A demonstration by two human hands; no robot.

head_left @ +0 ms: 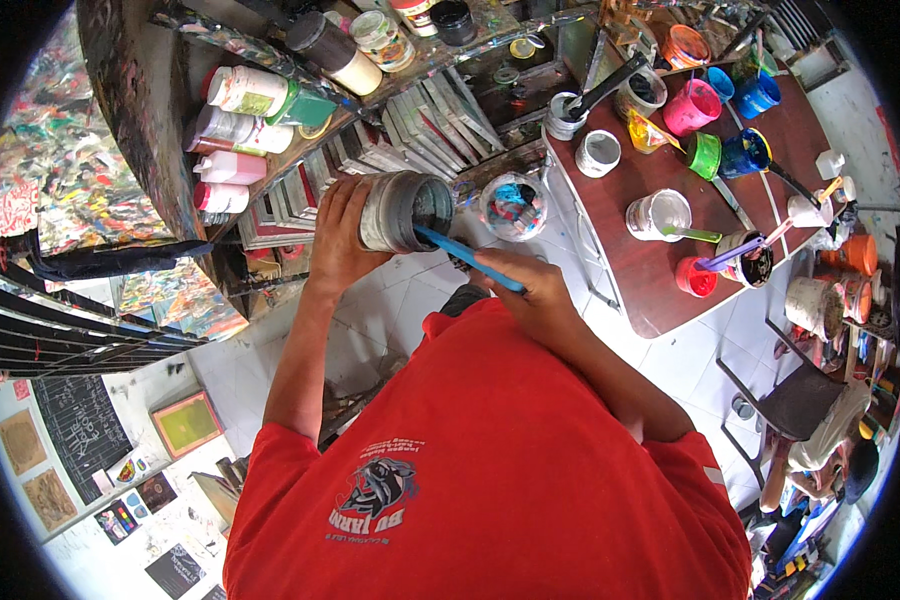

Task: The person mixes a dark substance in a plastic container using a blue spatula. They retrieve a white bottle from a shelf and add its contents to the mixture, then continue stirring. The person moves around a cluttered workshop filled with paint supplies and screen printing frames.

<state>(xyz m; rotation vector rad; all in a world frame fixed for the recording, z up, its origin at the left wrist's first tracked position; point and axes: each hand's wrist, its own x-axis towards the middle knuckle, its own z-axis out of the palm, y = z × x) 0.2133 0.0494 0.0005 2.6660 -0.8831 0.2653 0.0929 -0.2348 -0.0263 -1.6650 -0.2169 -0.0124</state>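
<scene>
Left hand point(342, 232) is clamped around grey-stained cylindrical plastic-looking jar point(385, 212), tilted seemingly for access | right hand point(532, 280) pinches slim blue stick point(455, 248) reaching inside

Jar point(382, 215): mouth faces right, part-filled by blue stick point(470, 260); left side covered by left grip point(342, 225), lower-right approach by right grip point(532, 285). Jar to tub point(487, 222): narrow gap. Tub to surface point(600, 225): slim strip of floor point(675, 365). Frames point(430, 125): beyond jar. Bottles point(238, 170): upper left, crowded. Surface: bare along left edge and near corner; far half dense with pots point(683, 118). Green spoon point(695, 235): juts right from white pot point(650, 222). Purple handle point(730, 256): reaches over red pot point(698, 289).
</scene>
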